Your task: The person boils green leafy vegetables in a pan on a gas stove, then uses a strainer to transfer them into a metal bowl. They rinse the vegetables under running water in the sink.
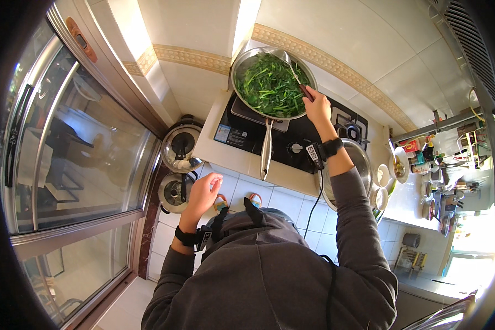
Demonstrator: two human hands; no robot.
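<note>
My right hand is closed round the dark handle of a metal spatula. Its metal end reaches into the far side of a wide steel frying pan. Chopped leafy greens fill most of the pan, which sits on the left burner of a black gas stove. The pan's long metal handle points toward me, with neither hand on it. My left hand hangs in the air left of the stove, fingers loosely curled together, with nothing visible in it.
Left of the counter, two lidded pots stand low by a glass sliding door. A large steel lid or pan lies under my right forearm. Beyond it are bowls and a counter with condiments. A black cable hangs from my right wrist.
</note>
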